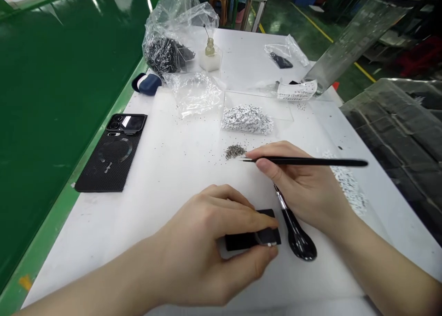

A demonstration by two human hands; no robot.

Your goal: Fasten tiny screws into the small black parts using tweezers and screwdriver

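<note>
Bright even light, faint shadows, bowed wide-angle edges.

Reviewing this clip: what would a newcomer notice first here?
Two bare hands stand out on the white work surface: the left hand pinches a small black piece, the right hand holds a thin black rod beside a small heap of dark specks. A black textured phone case lies further left.

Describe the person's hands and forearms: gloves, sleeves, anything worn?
The left hand and right hand are bare: no gloves, rings or bracelets show. The left forearm and right forearm are bare too, with no sleeve or watch in view.
</note>
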